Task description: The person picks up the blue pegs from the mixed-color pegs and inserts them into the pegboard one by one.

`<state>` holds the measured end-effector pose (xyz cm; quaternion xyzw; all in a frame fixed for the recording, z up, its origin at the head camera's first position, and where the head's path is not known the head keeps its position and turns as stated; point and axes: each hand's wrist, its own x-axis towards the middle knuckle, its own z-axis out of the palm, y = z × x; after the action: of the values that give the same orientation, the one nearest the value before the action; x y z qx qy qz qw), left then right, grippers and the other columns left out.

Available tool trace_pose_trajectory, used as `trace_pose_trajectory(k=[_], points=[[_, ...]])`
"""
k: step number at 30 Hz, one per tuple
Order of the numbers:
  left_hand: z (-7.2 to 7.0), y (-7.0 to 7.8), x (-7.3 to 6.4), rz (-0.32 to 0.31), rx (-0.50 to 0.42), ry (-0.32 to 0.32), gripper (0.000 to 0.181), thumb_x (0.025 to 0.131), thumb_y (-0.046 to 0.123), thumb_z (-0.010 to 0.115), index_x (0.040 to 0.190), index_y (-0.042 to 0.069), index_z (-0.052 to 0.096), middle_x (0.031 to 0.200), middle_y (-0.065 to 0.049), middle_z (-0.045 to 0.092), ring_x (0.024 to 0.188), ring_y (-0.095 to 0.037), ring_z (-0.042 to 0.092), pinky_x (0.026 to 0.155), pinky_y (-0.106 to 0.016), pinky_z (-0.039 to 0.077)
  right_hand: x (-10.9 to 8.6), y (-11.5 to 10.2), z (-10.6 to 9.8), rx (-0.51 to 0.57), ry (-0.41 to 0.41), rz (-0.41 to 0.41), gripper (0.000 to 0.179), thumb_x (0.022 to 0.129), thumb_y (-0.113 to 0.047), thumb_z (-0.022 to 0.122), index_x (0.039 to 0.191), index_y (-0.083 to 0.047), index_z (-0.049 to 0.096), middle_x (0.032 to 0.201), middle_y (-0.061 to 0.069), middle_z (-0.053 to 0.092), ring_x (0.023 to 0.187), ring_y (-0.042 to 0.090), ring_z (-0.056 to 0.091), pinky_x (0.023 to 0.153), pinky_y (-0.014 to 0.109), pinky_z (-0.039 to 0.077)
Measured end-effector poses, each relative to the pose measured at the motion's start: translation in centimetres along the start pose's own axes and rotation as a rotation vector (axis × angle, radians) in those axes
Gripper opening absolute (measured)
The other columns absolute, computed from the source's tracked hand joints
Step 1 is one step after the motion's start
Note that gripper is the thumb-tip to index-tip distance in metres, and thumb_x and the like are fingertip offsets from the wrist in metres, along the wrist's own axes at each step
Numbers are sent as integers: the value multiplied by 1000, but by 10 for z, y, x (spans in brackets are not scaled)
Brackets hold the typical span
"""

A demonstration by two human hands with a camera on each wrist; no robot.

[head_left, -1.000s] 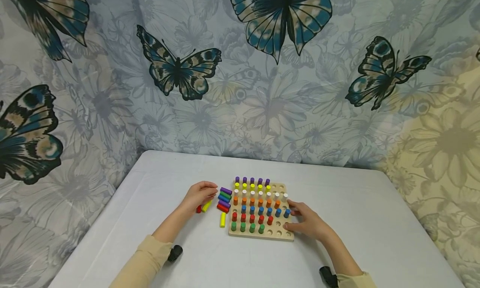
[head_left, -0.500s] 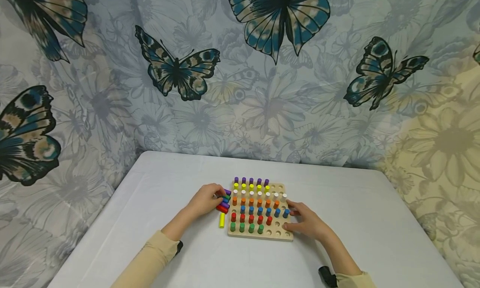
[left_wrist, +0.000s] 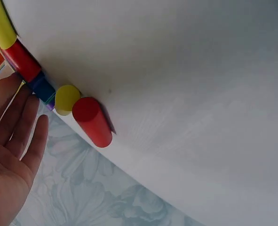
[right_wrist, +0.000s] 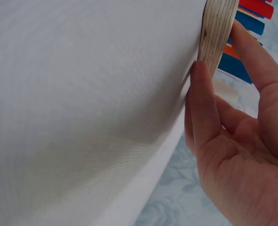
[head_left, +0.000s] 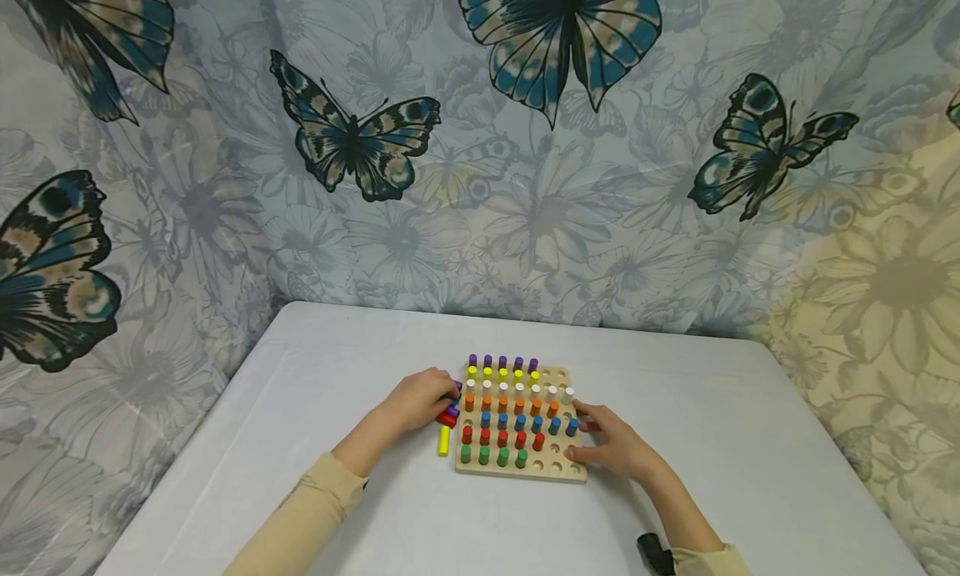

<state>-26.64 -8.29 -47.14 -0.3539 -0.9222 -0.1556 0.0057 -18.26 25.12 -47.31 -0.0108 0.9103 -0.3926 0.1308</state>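
A wooden pegboard (head_left: 555,476) carries upright rows of purple, yellow, white, orange, blue, red and green pegs. My left hand (head_left: 420,399) reaches over loose pegs at the board's left side and hides most of them. In the left wrist view its fingertips touch a blue peg (left_wrist: 43,89), the fingers fairly straight. Nearby lie a red peg (head_left: 447,419) and a yellow peg (head_left: 444,441). My right hand (head_left: 611,443) holds the board's right edge, thumb beside the pegs and a fingertip against the wooden side (right_wrist: 214,33).
Another yellow peg (left_wrist: 67,100) and red peg (left_wrist: 92,122) lie on the white table (head_left: 360,334), apart from the blue one. Bare holes show along the board's right part. A butterfly-print backdrop (head_left: 525,226) stands behind the table.
My left hand has moved right from the outer loose pegs onto the pile beside the board, covering more of it. My right hand stays on the board's edge.
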Motion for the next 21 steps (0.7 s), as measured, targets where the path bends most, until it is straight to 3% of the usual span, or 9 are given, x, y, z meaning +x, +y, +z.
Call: trace_pose_trajectory(k=[7,16,21], points=[[-4,2,7,32,86,-55,8,89,11,71,96,12,73,91,1,65,84,-16,60,76,-31,53,-1,-2,0,8,2,20,89,77,-33,84,148,-4,39,136,14,49,125,35,48,104,63,31],[-5,4,13,-4,107,-122,9,89,17,72,97,14,73,90,3,65,83,-13,60,75,-30,53,-1,-2,-1,0,4,18,89,77,-34,83,148,-4,39,137,15,48,125,36,47,104,63,32],[-2,3,15,-10,130,-127,7,89,19,72,95,14,72,88,4,64,81,-12,59,73,-30,52,-1,-1,-1,14,2,20,89,76,-32,84,148,-5,39,135,14,48,124,35,48,105,63,30]])
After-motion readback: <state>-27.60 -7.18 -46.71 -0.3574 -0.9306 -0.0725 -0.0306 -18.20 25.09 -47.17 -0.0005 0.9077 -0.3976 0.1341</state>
